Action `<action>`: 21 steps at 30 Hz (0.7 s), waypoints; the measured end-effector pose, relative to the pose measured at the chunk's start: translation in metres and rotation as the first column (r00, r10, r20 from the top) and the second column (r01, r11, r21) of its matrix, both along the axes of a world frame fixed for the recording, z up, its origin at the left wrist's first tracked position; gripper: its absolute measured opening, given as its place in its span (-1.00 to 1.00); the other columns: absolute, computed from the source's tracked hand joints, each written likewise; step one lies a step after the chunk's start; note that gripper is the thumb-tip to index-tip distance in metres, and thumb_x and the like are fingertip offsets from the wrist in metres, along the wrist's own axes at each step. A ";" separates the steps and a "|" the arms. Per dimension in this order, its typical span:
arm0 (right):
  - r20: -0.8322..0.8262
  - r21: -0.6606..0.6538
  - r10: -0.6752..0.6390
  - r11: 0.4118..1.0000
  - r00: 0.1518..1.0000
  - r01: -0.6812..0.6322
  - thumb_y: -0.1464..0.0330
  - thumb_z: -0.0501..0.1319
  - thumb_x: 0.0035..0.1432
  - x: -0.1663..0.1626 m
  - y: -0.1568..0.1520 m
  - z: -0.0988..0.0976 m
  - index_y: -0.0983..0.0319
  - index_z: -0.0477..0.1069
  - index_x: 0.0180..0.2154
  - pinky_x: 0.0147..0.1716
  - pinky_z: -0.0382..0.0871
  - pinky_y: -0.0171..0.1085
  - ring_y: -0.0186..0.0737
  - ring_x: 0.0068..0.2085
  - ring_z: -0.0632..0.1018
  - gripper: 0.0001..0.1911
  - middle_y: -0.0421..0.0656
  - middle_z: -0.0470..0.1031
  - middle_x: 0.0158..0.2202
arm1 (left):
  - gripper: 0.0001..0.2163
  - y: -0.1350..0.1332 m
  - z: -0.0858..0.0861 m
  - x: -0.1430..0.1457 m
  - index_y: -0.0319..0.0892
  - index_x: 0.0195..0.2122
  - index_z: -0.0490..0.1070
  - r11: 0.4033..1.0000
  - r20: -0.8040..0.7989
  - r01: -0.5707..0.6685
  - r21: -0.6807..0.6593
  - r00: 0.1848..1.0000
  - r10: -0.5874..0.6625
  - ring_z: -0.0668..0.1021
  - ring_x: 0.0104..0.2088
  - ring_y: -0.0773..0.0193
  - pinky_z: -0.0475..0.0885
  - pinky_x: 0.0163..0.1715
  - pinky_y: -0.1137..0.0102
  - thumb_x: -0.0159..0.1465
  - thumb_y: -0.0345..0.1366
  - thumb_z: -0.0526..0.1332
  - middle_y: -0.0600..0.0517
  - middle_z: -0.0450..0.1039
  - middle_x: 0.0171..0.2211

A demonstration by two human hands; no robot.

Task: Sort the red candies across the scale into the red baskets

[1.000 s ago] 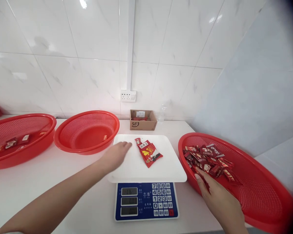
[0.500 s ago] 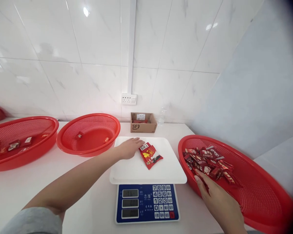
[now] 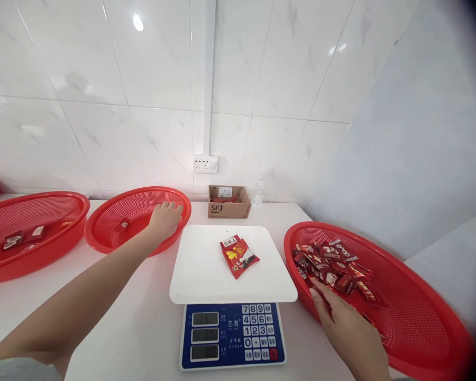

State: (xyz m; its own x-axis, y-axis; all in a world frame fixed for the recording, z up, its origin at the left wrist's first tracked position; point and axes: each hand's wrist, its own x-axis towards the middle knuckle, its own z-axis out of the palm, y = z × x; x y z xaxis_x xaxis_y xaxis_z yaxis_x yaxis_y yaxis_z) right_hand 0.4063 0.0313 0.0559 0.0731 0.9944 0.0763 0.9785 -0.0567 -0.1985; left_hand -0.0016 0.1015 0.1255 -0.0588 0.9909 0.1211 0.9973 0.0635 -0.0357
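Across the lower frame, a white table (image 3: 130, 317) bears a scale (image 3: 232, 338) with a red packet (image 3: 238, 259) on it; beyond stands a tiled wall (image 3: 150, 63). At lower right, the right hand (image 3: 343, 315) is beside wrapped pieces (image 3: 335, 262), thumb apart; farther, left of centre, the left hand (image 3: 165, 219) stretches over a basket (image 3: 107, 222); whether their fingers grasp something, I cannot tell.

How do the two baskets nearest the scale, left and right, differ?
The left basket plainly shows one packet; the right basket holds a heap of packets. The left hand is over the left basket; the right hand is at the right basket's heap. Both baskets are red and perforated.
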 end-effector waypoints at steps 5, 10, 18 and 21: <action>-0.011 -0.049 -0.016 0.999 1.000 0.015 0.08 -0.22 0.26 -0.002 -0.002 0.004 0.07 0.32 0.15 -0.24 0.48 -0.08 0.03 -0.06 0.57 -0.42 -0.09 0.50 0.04 | -0.56 -0.006 -0.010 0.059 -0.15 0.17 0.22 0.969 0.135 0.242 -0.059 0.963 -0.232 0.36 0.14 0.13 0.27 0.05 0.29 0.37 -0.06 -0.11 -0.11 0.33 0.14; 0.000 -0.052 -0.011 0.999 1.000 0.011 0.07 -0.23 0.27 -0.001 0.000 0.000 0.06 0.32 0.14 -0.25 0.48 -0.08 0.03 -0.05 0.56 -0.41 -0.10 0.50 0.05 | -0.39 -0.012 -0.028 0.134 -0.16 0.15 0.25 0.891 0.203 0.436 -0.127 0.891 -0.407 0.42 0.05 -0.04 0.29 0.01 0.14 0.24 0.17 -0.04 -0.18 0.40 0.04; 0.000 0.012 0.010 1.000 1.000 -0.010 0.06 -0.18 0.26 0.005 0.002 -0.007 0.06 0.38 0.10 -0.34 0.50 -0.08 0.05 -0.14 0.61 -0.43 -0.08 0.52 0.02 | -0.63 -0.013 -0.037 0.144 -0.10 0.02 0.29 0.886 0.256 0.458 -0.078 0.868 -0.426 0.52 -0.17 0.07 0.40 -0.32 0.31 0.23 -0.07 0.11 -0.10 0.42 -0.11; 0.002 -0.011 0.002 1.000 1.000 -0.002 0.05 -0.18 0.25 0.005 0.003 -0.006 0.06 0.36 0.12 -0.35 0.51 -0.08 0.06 -0.16 0.61 -0.42 -0.09 0.51 0.03 | -0.65 -0.015 -0.026 0.123 -0.08 0.01 0.27 0.926 0.288 0.376 -0.012 0.889 -0.357 0.54 -0.21 0.12 0.39 -0.34 0.35 0.25 -0.08 0.10 -0.05 0.44 -0.14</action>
